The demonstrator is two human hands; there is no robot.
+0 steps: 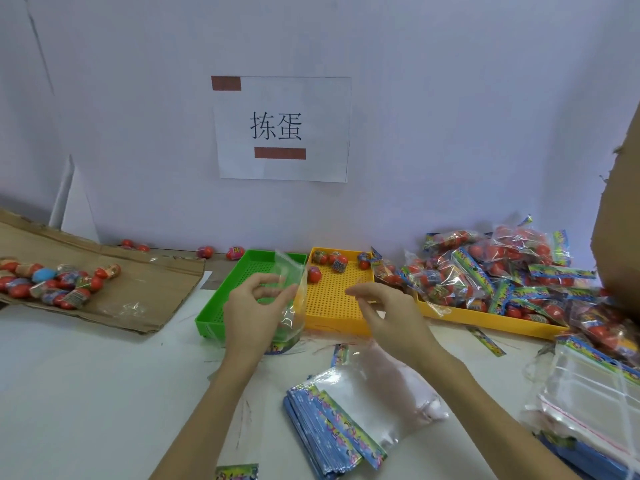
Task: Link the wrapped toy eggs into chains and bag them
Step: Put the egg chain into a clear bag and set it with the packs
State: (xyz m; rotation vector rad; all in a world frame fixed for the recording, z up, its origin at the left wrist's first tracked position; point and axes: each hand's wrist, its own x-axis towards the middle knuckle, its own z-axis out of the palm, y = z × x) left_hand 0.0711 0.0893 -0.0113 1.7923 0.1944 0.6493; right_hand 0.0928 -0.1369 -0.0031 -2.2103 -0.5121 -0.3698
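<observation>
My left hand (254, 311) holds a clear plastic bag (291, 292) upright over the seam between a green tray (221, 306) and a yellow tray (332, 299). My right hand (388, 313) hovers just right of the bag with fingers loosely curled, holding nothing I can see. A few wrapped red toy eggs (330, 259) lie at the far end of the yellow tray. More wrapped eggs (52, 282) lie in a heap on a cardboard sheet (145, 289) at the left.
A stack of empty printed bags (346, 420) lies near me, and more clear bags (588, 396) at the right. Filled bags of eggs (502, 278) pile over a second yellow tray (485, 320). A cardboard box edge (620, 237) stands far right. A paper sign (280, 129) hangs on the wall.
</observation>
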